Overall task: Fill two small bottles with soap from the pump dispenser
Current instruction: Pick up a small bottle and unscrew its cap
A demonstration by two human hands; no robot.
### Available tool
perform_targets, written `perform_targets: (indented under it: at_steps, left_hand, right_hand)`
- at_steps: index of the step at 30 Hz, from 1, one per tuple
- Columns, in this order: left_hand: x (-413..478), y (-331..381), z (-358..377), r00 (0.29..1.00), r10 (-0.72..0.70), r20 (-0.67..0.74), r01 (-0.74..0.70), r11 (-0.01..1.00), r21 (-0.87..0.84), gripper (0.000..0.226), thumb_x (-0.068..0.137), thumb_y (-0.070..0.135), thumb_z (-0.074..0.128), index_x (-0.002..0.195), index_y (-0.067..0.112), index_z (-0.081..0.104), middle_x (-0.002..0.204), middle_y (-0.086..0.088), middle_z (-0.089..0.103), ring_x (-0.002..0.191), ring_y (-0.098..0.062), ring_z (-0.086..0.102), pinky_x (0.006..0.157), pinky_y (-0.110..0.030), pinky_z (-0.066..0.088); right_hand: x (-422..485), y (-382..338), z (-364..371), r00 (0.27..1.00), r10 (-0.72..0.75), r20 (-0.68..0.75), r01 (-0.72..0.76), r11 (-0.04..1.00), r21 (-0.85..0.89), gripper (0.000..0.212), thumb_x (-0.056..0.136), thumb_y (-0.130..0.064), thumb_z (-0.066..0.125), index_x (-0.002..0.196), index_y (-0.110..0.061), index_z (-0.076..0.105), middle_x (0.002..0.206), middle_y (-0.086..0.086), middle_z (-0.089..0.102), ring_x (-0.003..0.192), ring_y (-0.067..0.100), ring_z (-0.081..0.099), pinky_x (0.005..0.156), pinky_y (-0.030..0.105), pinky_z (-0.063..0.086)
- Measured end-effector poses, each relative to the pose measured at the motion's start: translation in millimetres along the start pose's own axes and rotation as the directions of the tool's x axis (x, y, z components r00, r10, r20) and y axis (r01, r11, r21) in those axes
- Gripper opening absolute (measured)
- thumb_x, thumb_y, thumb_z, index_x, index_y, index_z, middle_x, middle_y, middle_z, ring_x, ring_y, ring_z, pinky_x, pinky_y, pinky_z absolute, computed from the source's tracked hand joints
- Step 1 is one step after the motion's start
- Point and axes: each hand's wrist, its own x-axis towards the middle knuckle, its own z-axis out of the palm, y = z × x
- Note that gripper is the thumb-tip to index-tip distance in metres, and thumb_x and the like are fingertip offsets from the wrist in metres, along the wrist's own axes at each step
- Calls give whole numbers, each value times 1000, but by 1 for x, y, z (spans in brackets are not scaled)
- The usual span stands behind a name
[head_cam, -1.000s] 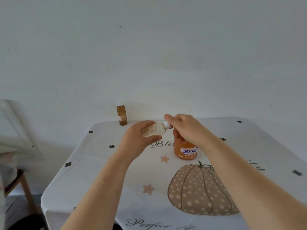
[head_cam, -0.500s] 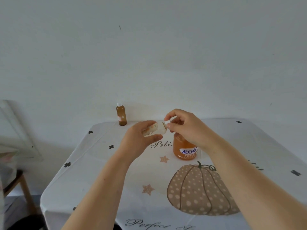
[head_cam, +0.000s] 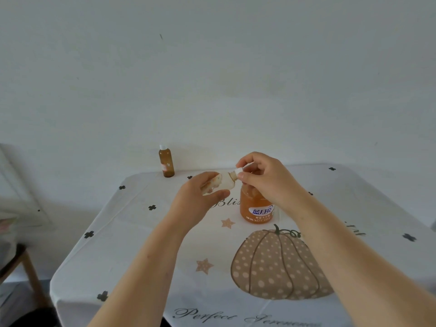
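Note:
My left hand (head_cam: 200,199) grips a small clear bottle (head_cam: 224,181), tilted on its side above the table. My right hand (head_cam: 264,178) pinches the white cap (head_cam: 238,171) at that bottle's neck. Behind and below my right hand stands the orange soap dispenser (head_cam: 256,208) with a blue and white label; its pump head is hidden by my hand. A second small bottle (head_cam: 166,161), amber-filled with a white cap, stands upright at the table's far left edge.
The table (head_cam: 141,244) wears a white cloth printed with a dotted pumpkin, stars and black crosses. A plain wall rises right behind it. A wooden stool or chair (head_cam: 21,263) stands to the left, off the table's left edge.
My right hand has lifted a little and its fingers have shifted round the cap at the bottle's neck. My left hand and the tilted bottle stay about where they were.

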Motion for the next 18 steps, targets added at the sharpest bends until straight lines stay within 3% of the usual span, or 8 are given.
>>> perform_targets:
  at_steps: [2, 5, 7, 9, 12, 14, 16, 18]
  left_hand:
    - [-1, -2, 5, 1000, -14, -27, 13, 999, -36, 40, 88, 36, 73, 124, 29, 59, 113, 10, 66, 104, -8, 62, 79, -18, 44]
    - [-2, -6, 13, 995, -42, -96, 31, 994, -108, 32, 91, 36, 70, 119, 27, 57, 111, 11, 64, 104, -11, 62, 84, -26, 48]
    - [-4, -7, 20, 989, -60, -137, 43, 991, -126, 34, 91, 38, 69, 120, 25, 57, 110, 12, 64, 104, -12, 62, 88, -34, 51]
    - [-6, -6, 29, 983, -73, -169, 49, 989, -142, 35, 92, 37, 67, 122, 24, 55, 109, 13, 62, 102, -11, 62, 84, -31, 50]
    - [-7, -3, 39, 976, -102, -194, 72, 986, -153, 36, 94, 35, 64, 126, 24, 52, 111, 11, 60, 101, -11, 59, 71, -19, 42]
    - [-6, -3, 46, 974, -117, -194, 86, 983, -160, 39, 94, 35, 64, 129, 22, 51, 113, 7, 61, 103, -14, 59, 72, -22, 42]
    - [-5, -4, 50, 973, -135, -189, 104, 981, -163, 43, 94, 36, 63, 132, 20, 50, 116, 4, 61, 104, -16, 60, 75, -24, 44]
    - [-4, -4, 55, 973, -143, -179, 115, 981, -155, 44, 96, 37, 61, 134, 20, 48, 118, 3, 61, 104, -15, 60, 64, -12, 43]
  right_hand:
    - [-4, 1, -6, 998, -11, -58, 14, 999, 40, 11, 96, -19, 67, 101, -29, 69, 95, -4, 72, 83, 13, 70, 83, 35, 58]
    - [-9, 3, -18, 984, -12, -180, 38, 989, 139, 12, 94, -16, 66, 102, -24, 70, 88, -1, 73, 77, 10, 67, 78, 30, 57]
    - [-8, 11, -28, 952, 16, -306, 43, 982, 185, 14, 92, -13, 66, 100, -24, 69, 84, -3, 72, 76, 9, 66, 79, 31, 57]
    - [-6, 27, -39, 909, 58, -412, 15, 985, 172, 15, 92, -14, 64, 100, -26, 68, 87, -4, 70, 78, 12, 66, 82, 34, 56]
    - [-3, 58, -49, 865, 127, -485, -102, 992, 79, 17, 92, -18, 66, 107, -26, 62, 94, -9, 65, 91, 22, 67, 76, 36, 53]
    - [-2, 79, -52, 860, 161, -484, -211, 976, -51, 13, 93, -18, 66, 104, -23, 61, 95, -11, 64, 94, 22, 64, 68, 30, 44]
    - [-3, 100, -52, 879, 167, -447, -277, 941, -193, 13, 94, -16, 65, 106, -21, 65, 105, -4, 68, 94, 19, 62, 74, 27, 41]
    - [-6, 117, -52, 899, 177, -400, -320, 890, -324, 20, 95, -14, 64, 114, -19, 68, 115, 0, 70, 98, 17, 61, 81, 28, 43]
